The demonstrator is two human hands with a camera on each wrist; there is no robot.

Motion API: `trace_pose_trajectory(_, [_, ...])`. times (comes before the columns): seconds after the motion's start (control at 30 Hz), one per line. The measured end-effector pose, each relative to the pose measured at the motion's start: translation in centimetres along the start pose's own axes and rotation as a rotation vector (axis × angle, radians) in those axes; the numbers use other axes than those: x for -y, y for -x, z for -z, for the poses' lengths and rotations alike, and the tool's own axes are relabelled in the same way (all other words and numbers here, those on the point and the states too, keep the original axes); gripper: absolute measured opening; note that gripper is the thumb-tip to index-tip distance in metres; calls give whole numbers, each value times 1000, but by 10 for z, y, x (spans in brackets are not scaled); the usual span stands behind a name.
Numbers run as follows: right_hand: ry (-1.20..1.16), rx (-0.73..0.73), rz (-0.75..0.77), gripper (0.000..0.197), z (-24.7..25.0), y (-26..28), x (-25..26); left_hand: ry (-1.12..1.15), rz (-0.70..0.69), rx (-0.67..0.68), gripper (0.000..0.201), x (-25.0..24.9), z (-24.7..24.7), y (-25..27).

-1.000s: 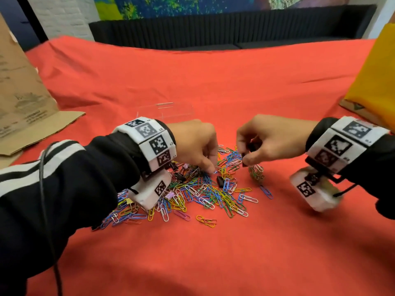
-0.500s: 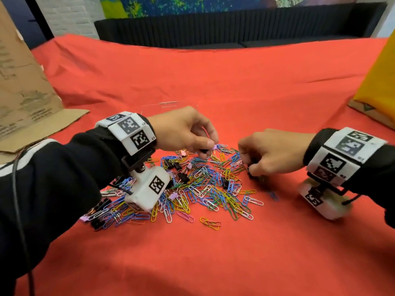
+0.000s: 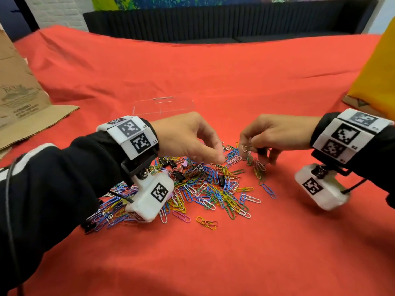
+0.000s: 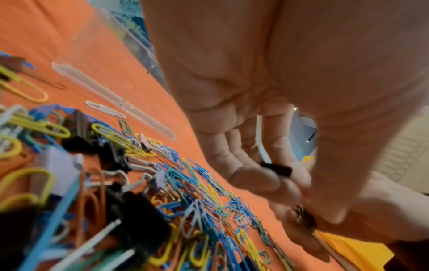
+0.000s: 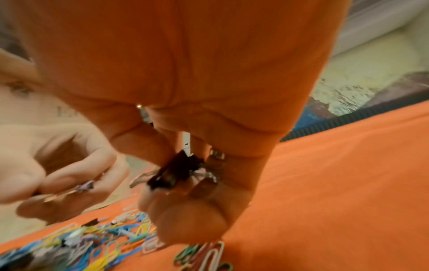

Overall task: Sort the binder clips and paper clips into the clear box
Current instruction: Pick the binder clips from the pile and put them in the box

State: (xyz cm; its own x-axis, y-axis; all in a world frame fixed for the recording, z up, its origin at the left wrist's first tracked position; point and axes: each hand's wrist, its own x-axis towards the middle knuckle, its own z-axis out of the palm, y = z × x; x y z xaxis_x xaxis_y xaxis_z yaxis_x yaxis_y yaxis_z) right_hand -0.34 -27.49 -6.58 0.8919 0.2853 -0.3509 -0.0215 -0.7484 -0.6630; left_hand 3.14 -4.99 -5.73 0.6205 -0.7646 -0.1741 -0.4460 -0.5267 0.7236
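Observation:
A heap of coloured paper clips (image 3: pixel 209 189) with black binder clips (image 3: pixel 221 180) mixed in lies on the red cloth. The clear box (image 3: pixel 164 105) stands just behind it, partly hidden by my left wrist. My left hand (image 3: pixel 220 160) reaches into the heap's far edge, and in the left wrist view its curled fingers pinch a small black binder clip (image 4: pixel 277 168). My right hand (image 3: pixel 254 149) hovers over the heap's right edge and grips a black binder clip (image 5: pixel 171 174). A tangle of paper clips (image 3: pixel 257 165) dangles from it.
A brown paper bag (image 3: pixel 17 99) lies at the left edge of the cloth (image 3: pixel 213 253). A yellow bag (image 3: pixel 376 82) stands at the right. A dark bench (image 3: pixel 213 24) runs along the back. Bare cloth stretches in front of the heap.
My right hand has lifted off the heap's right edge with its binder clip, pulling up a string of paper clips. My left hand has dropped back to the heap.

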Motion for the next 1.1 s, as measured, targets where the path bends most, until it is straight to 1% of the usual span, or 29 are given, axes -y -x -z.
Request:
trace_pose_trajectory(0.07, [-122,-17,-15,18,3,3,-3,32,-19,-27,13,2,2,0])
trace_pose_trajectory(0.13, [-238,-31,-30,13,5,5,-3,74,-21,-51,16,6,5,-1])
trace_pose_trajectory(0.2, [-359,11,-62,8,6,7,-1,197,-4,-68,19,11,7,-3])
trace_pose_trajectory(0.23, [-394,31,-80,11,6,7,1,292,9,-67,18,14,7,-4])
trace_pose_trajectory(0.27, [-407,33,-94,20,5,6,2,400,16,-59,16,16,8,-4])
trace_pose_trajectory(0.33, [-356,-23,-84,44,2,2,3,591,23,-55,14,16,9,-4])
trace_pose_trajectory(0.4, [-275,-81,-26,53,-4,-2,8,693,54,-59,12,14,10,-3])
trace_pose_trajectory(0.43, [-244,-84,-1,54,-7,-4,10,715,75,-64,15,13,11,-3])
trace_pose_trajectory(0.5, [-183,-66,30,47,-12,-5,15,766,113,-73,21,10,14,-2])
trace_pose_trajectory(0.57, [-102,-48,58,35,-16,-6,20,844,151,-47,15,8,18,0])
trace_pose_trajectory(0.6, [-57,-40,78,31,-18,-6,22,887,167,-30,17,9,20,0])
trace_pose_trajectory(0.67, [34,-39,120,25,-21,-5,26,904,195,-37,31,13,25,2])
trace_pose_trajectory(0.73, [174,-76,168,15,-25,-4,30,789,210,-71,37,17,26,4])
trace_pose_trajectory(0.8, [307,-85,196,10,-29,-2,34,562,181,-77,40,21,25,10])
trace_pose_trajectory(0.87, [416,-71,187,17,-34,-1,37,213,151,-68,36,23,25,18])
trace_pose_trajectory(0.93, [525,-73,167,27,-39,-1,38,-164,134,-37,27,27,25,25])
trace_pose_trajectory(0.97, [569,-79,168,31,-42,-2,38,-289,117,-2,20,28,25,27])
trace_pose_trajectory(1.03, [641,-111,181,37,-46,-5,37,-419,101,52,8,30,24,29])
trace_pose_trajectory(1.1, [686,-140,185,38,-50,-8,39,-504,115,69,10,30,22,31])
